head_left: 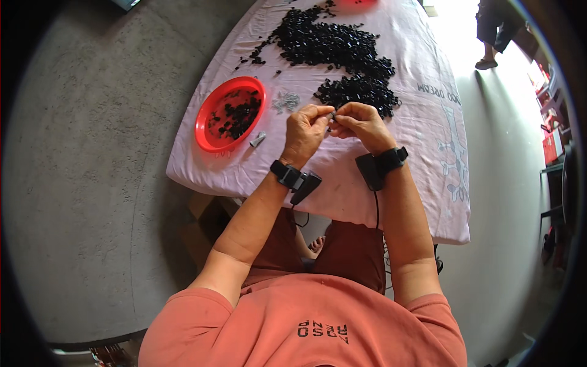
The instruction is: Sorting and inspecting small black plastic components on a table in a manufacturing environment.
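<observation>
Surface: covered with a pale pink cloth, runs away from the person. Big heap of small black parts spreads across the far half; a smaller black pile lies toward the right edge, just beyond the hands. Red round tray near the left edge holds a scatter of the same black parts. Small cluster of grey metal bits between tray and hands; one grey sleeve-like piece just beside the tray's near rim.

Left hand and right hand meet above the near middle of the surface, fingertips touching. Between them a small dark part, pinched from both sides; fingers of each hand pressed together on it. Long axis: too small to tell. Part sits at the meeting point, equally close to both hands.

Pose: both forearms rise from the near edge, converging; wrists slightly bent inward, each carrying a black strapped device.
</observation>
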{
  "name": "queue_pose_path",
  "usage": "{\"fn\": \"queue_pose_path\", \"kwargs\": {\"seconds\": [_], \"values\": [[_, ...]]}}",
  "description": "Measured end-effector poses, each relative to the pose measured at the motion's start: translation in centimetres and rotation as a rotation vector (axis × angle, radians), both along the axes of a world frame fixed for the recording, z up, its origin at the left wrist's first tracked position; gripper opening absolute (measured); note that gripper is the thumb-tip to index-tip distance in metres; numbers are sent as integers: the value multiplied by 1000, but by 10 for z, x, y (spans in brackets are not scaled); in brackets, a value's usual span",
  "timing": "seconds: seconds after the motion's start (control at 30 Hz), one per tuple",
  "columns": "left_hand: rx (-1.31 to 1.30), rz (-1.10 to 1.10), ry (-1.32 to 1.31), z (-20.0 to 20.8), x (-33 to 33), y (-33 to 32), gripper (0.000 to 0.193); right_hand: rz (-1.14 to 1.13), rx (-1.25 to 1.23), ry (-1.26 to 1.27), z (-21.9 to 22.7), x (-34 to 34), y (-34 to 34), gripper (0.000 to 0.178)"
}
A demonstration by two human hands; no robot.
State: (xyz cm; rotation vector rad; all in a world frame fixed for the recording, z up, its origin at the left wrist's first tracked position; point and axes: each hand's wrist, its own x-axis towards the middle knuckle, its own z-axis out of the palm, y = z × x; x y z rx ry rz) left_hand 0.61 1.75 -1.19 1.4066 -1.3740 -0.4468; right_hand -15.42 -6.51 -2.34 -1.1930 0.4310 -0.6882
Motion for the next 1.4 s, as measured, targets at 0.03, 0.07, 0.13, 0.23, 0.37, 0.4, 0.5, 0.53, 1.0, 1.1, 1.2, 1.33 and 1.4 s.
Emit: {"fn": "queue_pose_path", "kwargs": {"seconds": [0.03, 0.07, 0.13, 0.23, 0.37, 0.4, 0.5, 0.53, 1.0, 1.1, 1.2, 1.33, 1.4], "values": [[4, 16, -6, -3, -2, 1, 15, -5, 6, 0, -1, 0, 0, 11], [0, 40, -9, -5, -3, 1, 15, -10, 12, 1, -1, 1, 1, 10], [3, 66, 77, -10, -5, 3, 15, -13, 9, 13, -3, 2, 0, 9], [-1, 86, 130, -16, -5, 6, 15, -4, 15, 29, -5, 4, 1, 8], [5, 71, 167, -26, 1, 9, 16, 32, 26, 63, -10, 8, 3, 8], [0, 58, 186, -30, 4, 10, 16, 49, 23, 57, -9, 10, 3, 9], [35, 45, 146, -24, 5, 11, 16, 76, 22, 66, -10, 7, 2, 12], [55, 34, 149, -20, 6, 10, 16, 83, 16, 66, -10, 7, 1, 13], [-55, -55, -253, 6, -2, 9, 36, 26, -25, 73, -7, 6, 2, 28], [-56, -32, -269, 3, -2, 7, 36, 32, -21, 46, -8, 6, 2, 33], [-44, -23, -267, 3, -2, 6, 35, 23, -58, 39, -6, 7, 3, 37], [-2, 8, -225, 5, -4, 6, 37, 47, -13, 0, -10, 5, -1, 40], [6, 15, -232, 4, -2, 5, 36, 54, -39, 19, -8, 6, 1, 41]]}}
